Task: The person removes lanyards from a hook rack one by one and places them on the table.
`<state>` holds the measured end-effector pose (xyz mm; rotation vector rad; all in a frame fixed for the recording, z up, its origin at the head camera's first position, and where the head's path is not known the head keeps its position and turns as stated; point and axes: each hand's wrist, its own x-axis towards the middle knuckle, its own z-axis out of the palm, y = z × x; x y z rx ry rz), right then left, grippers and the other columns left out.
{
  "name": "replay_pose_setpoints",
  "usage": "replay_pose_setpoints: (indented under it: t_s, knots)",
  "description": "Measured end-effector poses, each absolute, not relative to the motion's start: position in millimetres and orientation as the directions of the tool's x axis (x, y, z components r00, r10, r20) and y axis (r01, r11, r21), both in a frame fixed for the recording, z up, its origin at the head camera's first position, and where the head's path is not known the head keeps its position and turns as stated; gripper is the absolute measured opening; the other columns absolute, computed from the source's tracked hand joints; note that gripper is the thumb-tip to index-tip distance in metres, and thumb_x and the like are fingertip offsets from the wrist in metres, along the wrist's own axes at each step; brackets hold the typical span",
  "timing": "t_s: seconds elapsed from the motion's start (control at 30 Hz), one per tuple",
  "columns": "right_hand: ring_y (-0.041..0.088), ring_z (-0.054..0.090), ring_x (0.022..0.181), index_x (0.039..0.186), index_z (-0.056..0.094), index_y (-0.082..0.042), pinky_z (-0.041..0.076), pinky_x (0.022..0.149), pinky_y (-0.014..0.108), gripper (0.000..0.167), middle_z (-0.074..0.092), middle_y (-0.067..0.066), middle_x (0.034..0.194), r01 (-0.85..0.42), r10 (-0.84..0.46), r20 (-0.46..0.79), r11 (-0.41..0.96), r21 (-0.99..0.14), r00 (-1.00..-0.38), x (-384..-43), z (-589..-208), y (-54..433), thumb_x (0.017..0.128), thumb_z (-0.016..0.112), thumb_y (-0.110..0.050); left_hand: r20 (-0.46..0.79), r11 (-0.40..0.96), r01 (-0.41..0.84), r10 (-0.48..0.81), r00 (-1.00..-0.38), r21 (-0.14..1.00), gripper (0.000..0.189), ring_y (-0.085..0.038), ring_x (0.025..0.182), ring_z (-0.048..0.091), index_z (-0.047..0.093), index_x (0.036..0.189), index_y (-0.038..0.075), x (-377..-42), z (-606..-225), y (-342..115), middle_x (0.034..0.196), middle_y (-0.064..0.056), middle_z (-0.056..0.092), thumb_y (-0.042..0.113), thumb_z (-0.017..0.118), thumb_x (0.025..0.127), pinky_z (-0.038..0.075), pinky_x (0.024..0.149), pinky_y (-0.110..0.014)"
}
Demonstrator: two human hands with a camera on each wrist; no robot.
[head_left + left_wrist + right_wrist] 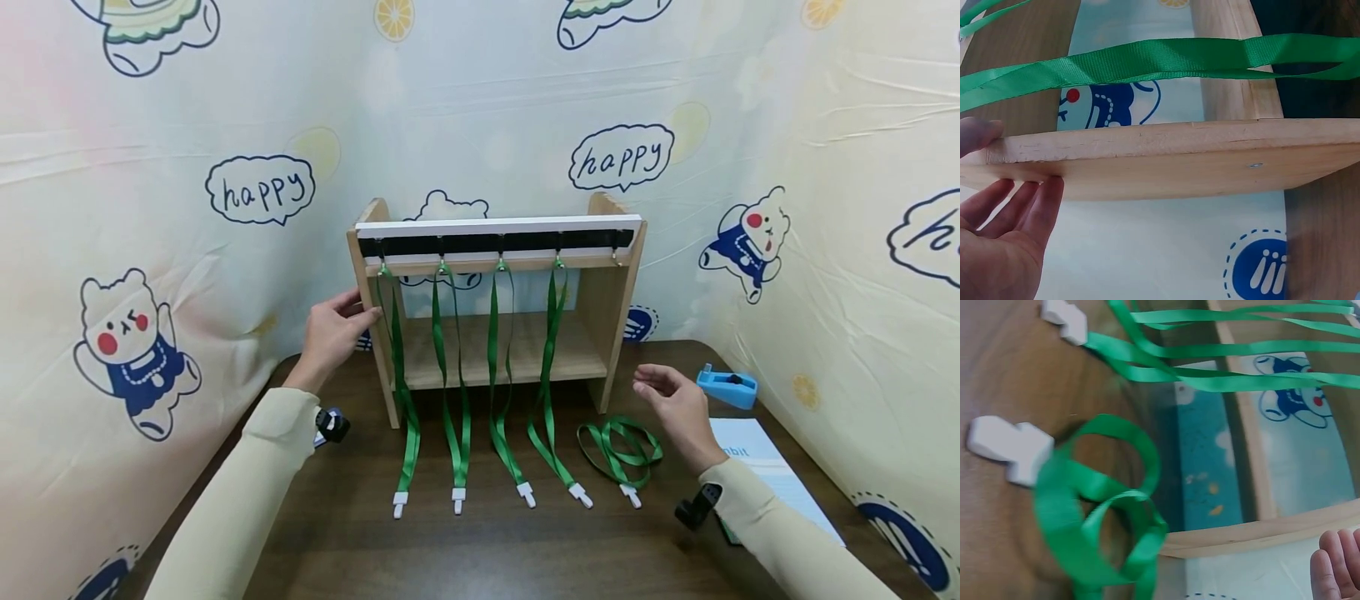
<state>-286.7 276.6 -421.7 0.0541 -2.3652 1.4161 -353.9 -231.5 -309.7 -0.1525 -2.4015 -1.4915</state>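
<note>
Coiled green lanyard (630, 457): in the head view we find it on the brown table (480, 558), before the right front corner of the wooden rack (602, 317) and near the right hand (678, 412). That hand hovers with fingers loosely bent and nothing visible between them. The left hand (337, 333) is clamped on the rack's left side panel (381, 367). Four further green lanyards (461, 458) hang from the top rail (498, 225); the small metal hook (616, 256) at the rail's right end bears none.

In the left wrist view we note the thumb at the panel's front edge and the fingertips against its outer face. We judge the panel stiff enough to bear this hold.

In the right wrist view we record slack, overlapping loops, apart from the fingers. We judge the ribbon light, soft, somewhat slippery and liable to tangle, though not fragile; its white clip (1013, 447) appears stiffer. We would pinch the ribbon at the loop end opposite the clip, thumb against forefinger, leaving the clip to hang free.
</note>
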Motion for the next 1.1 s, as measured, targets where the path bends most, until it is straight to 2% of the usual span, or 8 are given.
replay_pose_setpoints:
  t_s: [0.1,0.3,0.43,0.67,0.83,0.9,1.1]
  knots:
    - [-0.011,0.063,0.096,0.130,0.064,-0.008,0.052,0.081,0.005,0.039,0.070,0.014,0.126,-0.256,0.166,0.372,0.475,-0.842,-0.913,-288,-411,277,0.099,0.067,-0.031,0.317,0.463,0.252,-0.067,-0.946,0.850,0.065,-0.032,0.130,0.060,0.049,0.151,0.014,-355,-310,-233,0.144,-0.017,0.060,0.039,0.070,0.095,0.053,0.107,-0.051]
    - [-0.009,0.064,0.100,0.134,0.062,-0.006,0.053,0.084,0.005,0.044,0.070,0.000,0.122,-0.315,0.160,0.413,0.425,-0.849,-0.897,-291,-387,275,0.098,0.067,-0.032,0.313,0.454,0.254,-0.058,-0.948,0.854,0.065,-0.031,0.129,0.059,0.050,0.150,0.014,-356,-313,-235,0.142,-0.016,0.060,0.040,0.070,0.094,0.053,0.107,-0.051]
    - [-0.005,0.064,0.106,0.137,0.059,-0.006,0.052,0.088,0.005,0.047,0.069,0.003,0.127,-0.370,0.153,0.452,0.378,-0.849,-0.879,-293,-371,275,0.098,0.067,-0.031,0.313,0.436,0.262,-0.047,-0.949,0.861,0.066,-0.033,0.131,0.058,0.048,0.151,0.014,-356,-316,-236,0.144,-0.016,0.058,0.039,0.070,0.094,0.052,0.108,-0.052]
    - [-0.004,0.066,0.104,0.133,0.062,-0.006,0.052,0.088,0.005,0.037,0.070,-0.017,0.114,-0.512,0.117,0.558,0.280,-0.812,-0.822,-295,-325,282,0.098,0.067,-0.018,0.317,0.432,0.268,-0.045,-0.947,0.861,0.066,-0.035,0.132,0.057,0.048,0.150,0.012,-359,-315,-234,0.144,-0.018,0.057,0.037,0.071,0.094,0.051,0.109,-0.053]
    - [0.000,0.069,0.104,0.131,0.064,-0.007,0.052,0.089,0.005,0.034,0.073,-0.011,0.114,-0.563,0.105,0.588,0.197,-0.803,-0.802,-296,-298,280,0.097,0.068,-0.013,0.317,0.427,0.268,-0.047,-0.947,0.864,0.064,-0.034,0.132,0.057,0.048,0.150,0.011,-358,-313,-235,0.144,-0.018,0.056,0.035,0.070,0.095,0.051,0.109,-0.053]
    - [-0.001,0.069,0.104,0.130,0.065,-0.009,0.052,0.089,0.005,0.033,0.073,-0.012,0.114,-0.564,0.102,0.593,0.213,-0.797,-0.799,-296,-291,279,0.097,0.068,-0.014,0.318,0.428,0.269,-0.047,-0.947,0.863,0.064,-0.034,0.132,0.057,0.048,0.150,0.011,-358,-313,-235,0.144,-0.018,0.056,0.035,0.070,0.095,0.051,0.109,-0.053]
    - [0.002,0.070,0.106,0.131,0.064,-0.007,0.052,0.091,0.006,0.036,0.073,-0.011,0.115,-0.570,0.090,0.585,0.146,-0.809,-0.806,-297,-276,273,0.096,0.069,-0.013,0.324,0.437,0.272,-0.048,-0.945,0.857,0.063,-0.034,0.132,0.057,0.049,0.149,0.011,-359,-313,-235,0.143,-0.017,0.057,0.035,0.070,0.095,0.052,0.109,-0.052]
